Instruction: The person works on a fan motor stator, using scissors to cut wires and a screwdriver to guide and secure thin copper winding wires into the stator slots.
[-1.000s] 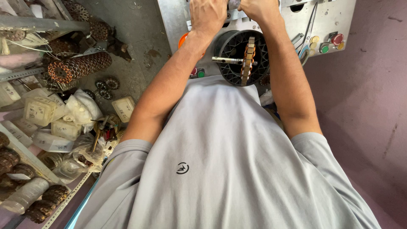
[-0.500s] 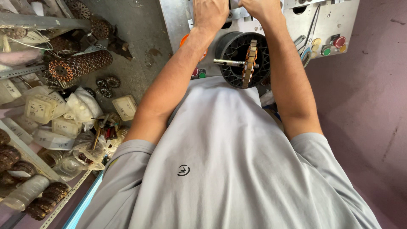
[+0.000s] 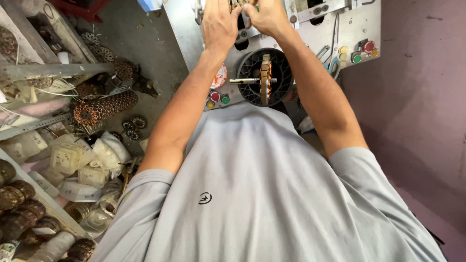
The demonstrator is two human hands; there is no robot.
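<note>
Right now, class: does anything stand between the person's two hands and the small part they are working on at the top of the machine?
Nothing visible: left hand and right hand are both already on the small part.

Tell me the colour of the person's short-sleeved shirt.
The short-sleeved shirt is light grey; the head view shows it.

2 hands work at the top of the frame: the left hand (image 3: 219, 24) and the right hand (image 3: 267, 17). On the grey machine panel (image 3: 194, 34) sit 1 black round housing (image 3: 252, 68) with 1 shaft (image 3: 245, 81) and 1 stack of toothed discs (image 3: 265, 77). Below it are 3 small push buttons (image 3: 217, 98): 1 red, 1 green, 1 yellow. At the panel's right corner are 3 more buttons (image 3: 358, 52) in the same colours. 1 long stack of brown ring-shaped parts (image 3: 104, 107) lies on the floor, with 2 small loose rings (image 3: 134, 123) beside it.
</note>
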